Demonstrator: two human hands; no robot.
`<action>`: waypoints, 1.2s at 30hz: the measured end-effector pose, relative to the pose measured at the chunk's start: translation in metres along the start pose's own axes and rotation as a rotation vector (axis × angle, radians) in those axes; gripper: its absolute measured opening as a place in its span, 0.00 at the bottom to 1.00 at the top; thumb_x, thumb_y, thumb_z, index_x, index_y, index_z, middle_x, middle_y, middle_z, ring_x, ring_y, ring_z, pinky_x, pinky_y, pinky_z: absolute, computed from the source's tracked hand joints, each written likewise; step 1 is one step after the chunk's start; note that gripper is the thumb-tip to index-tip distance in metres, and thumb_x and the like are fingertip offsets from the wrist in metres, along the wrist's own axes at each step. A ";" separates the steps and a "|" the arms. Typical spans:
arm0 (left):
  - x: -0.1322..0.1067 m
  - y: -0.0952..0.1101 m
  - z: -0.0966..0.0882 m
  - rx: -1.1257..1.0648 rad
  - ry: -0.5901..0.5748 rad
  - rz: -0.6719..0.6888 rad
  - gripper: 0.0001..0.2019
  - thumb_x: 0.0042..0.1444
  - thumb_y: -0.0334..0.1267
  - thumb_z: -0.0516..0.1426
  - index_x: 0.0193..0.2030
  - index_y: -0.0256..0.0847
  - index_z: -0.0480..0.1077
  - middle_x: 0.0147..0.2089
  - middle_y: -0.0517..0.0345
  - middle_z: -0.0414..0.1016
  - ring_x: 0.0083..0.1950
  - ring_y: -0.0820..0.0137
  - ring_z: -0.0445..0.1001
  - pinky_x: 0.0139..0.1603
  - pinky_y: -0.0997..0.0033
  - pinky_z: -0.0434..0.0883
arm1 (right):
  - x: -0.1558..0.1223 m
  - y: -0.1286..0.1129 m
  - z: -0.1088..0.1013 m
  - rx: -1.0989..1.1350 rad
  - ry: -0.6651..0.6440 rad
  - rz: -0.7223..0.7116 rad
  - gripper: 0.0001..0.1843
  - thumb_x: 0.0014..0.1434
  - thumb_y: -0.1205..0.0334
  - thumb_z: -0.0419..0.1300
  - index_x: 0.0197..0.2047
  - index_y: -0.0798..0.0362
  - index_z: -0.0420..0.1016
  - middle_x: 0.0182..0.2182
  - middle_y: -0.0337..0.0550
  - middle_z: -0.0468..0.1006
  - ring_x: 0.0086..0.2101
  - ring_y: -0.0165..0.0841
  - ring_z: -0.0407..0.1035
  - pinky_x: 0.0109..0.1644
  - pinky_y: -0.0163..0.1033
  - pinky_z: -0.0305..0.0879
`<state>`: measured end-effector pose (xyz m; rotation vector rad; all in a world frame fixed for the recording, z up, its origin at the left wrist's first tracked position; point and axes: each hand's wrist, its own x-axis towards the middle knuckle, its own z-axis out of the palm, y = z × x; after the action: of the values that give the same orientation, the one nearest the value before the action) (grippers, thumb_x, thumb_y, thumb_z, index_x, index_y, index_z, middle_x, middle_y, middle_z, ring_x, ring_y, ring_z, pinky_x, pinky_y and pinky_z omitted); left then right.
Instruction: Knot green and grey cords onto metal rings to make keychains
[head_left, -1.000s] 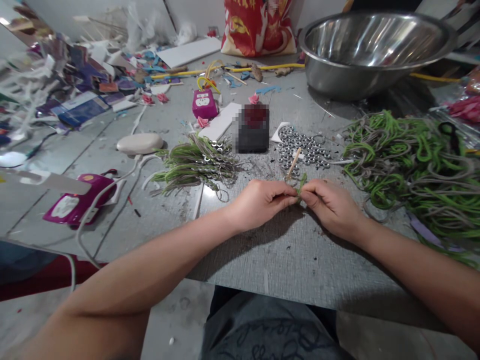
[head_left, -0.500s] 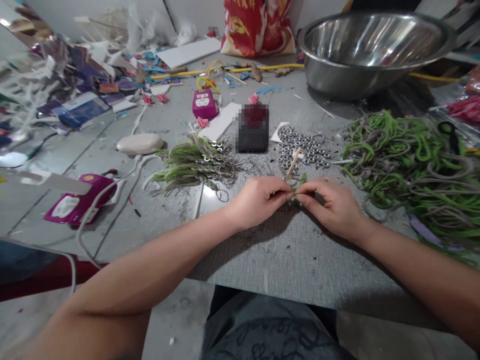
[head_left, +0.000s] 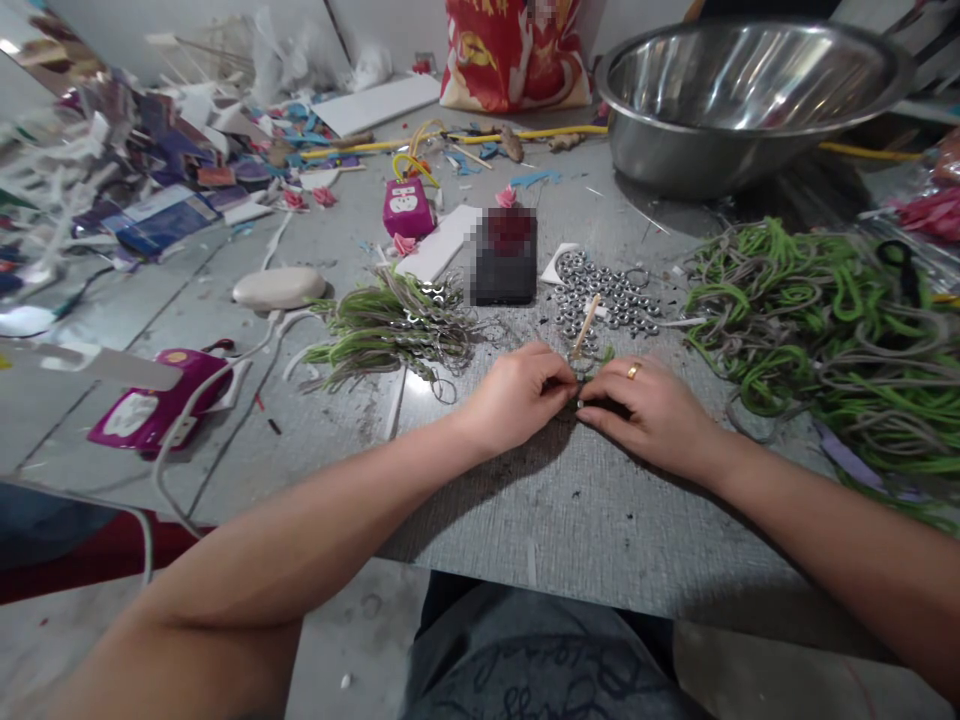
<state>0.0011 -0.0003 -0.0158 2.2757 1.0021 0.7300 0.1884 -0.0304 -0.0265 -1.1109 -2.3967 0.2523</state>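
Note:
My left hand point(head_left: 521, 395) is closed in a pinch above the table, its fingertips on a short piece of green cord point(head_left: 607, 354) that is mostly hidden. Facing it, my right hand point(head_left: 656, 415), with a ring on one finger, pinches at the same cord between thumb and fingers. A tiny pale spot shows at the right fingertips; what it is I cannot make out. Just beyond my hands lie a thin wooden stick point(head_left: 586, 325) and a heap of small silver metal links point(head_left: 611, 297). Left of them rests a bundle of green and grey cords point(head_left: 382, 325) with metal rings.
A large pile of green and grey cord point(head_left: 817, 340) lies at the right. Behind stands a steel basin point(head_left: 720, 150), beside a red bag point(head_left: 514, 60). A dark blurred-out object point(head_left: 506, 270), purple boxes point(head_left: 409, 210), a white cable point(head_left: 169, 440) and scraps point(head_left: 165, 170) occupy the table.
My right hand has turned so that its ring shows, and its fingers have shifted slightly left. The left hand has drawn back a little left. Less of the green cord is visible.

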 end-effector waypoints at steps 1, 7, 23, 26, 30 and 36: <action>0.000 0.000 0.000 0.019 -0.028 0.008 0.05 0.51 0.26 0.56 0.28 0.37 0.72 0.28 0.61 0.69 0.31 0.78 0.68 0.34 0.78 0.66 | 0.000 0.000 0.000 0.009 0.003 -0.006 0.08 0.59 0.58 0.55 0.34 0.54 0.70 0.29 0.43 0.73 0.33 0.35 0.66 0.38 0.42 0.61; 0.000 0.007 -0.003 0.218 -0.257 0.004 0.08 0.55 0.30 0.51 0.33 0.36 0.72 0.32 0.56 0.67 0.33 0.72 0.69 0.35 0.71 0.69 | -0.002 -0.002 -0.001 0.023 0.004 -0.014 0.08 0.60 0.60 0.53 0.34 0.54 0.69 0.30 0.45 0.72 0.33 0.36 0.66 0.37 0.41 0.63; 0.001 0.005 -0.007 0.217 -0.322 0.027 0.10 0.56 0.31 0.50 0.35 0.36 0.72 0.34 0.55 0.69 0.36 0.70 0.71 0.39 0.70 0.69 | -0.003 -0.002 -0.001 0.072 0.025 0.038 0.04 0.60 0.64 0.53 0.35 0.54 0.67 0.31 0.45 0.71 0.33 0.33 0.65 0.36 0.39 0.63; 0.001 0.006 -0.008 0.203 -0.308 0.035 0.09 0.55 0.29 0.51 0.33 0.36 0.73 0.33 0.55 0.69 0.36 0.70 0.71 0.38 0.70 0.69 | -0.004 -0.005 -0.003 0.023 0.040 -0.056 0.07 0.60 0.64 0.53 0.33 0.54 0.71 0.29 0.44 0.72 0.32 0.33 0.65 0.36 0.39 0.62; 0.001 0.006 -0.007 0.198 -0.293 0.029 0.09 0.54 0.29 0.51 0.33 0.36 0.73 0.33 0.55 0.69 0.36 0.70 0.71 0.38 0.71 0.69 | -0.005 -0.009 -0.004 -0.127 0.039 -0.153 0.10 0.60 0.62 0.53 0.34 0.54 0.75 0.27 0.43 0.73 0.30 0.34 0.64 0.34 0.40 0.59; -0.002 0.007 -0.008 0.133 -0.252 0.044 0.09 0.53 0.29 0.51 0.36 0.35 0.72 0.34 0.55 0.70 0.36 0.71 0.71 0.39 0.71 0.69 | -0.005 -0.012 -0.004 -0.185 -0.004 -0.124 0.14 0.60 0.62 0.52 0.34 0.57 0.77 0.25 0.45 0.73 0.29 0.35 0.62 0.33 0.41 0.57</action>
<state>-0.0017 -0.0034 -0.0064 2.4366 0.9064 0.3895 0.1850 -0.0419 -0.0201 -1.0357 -2.5213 -0.0089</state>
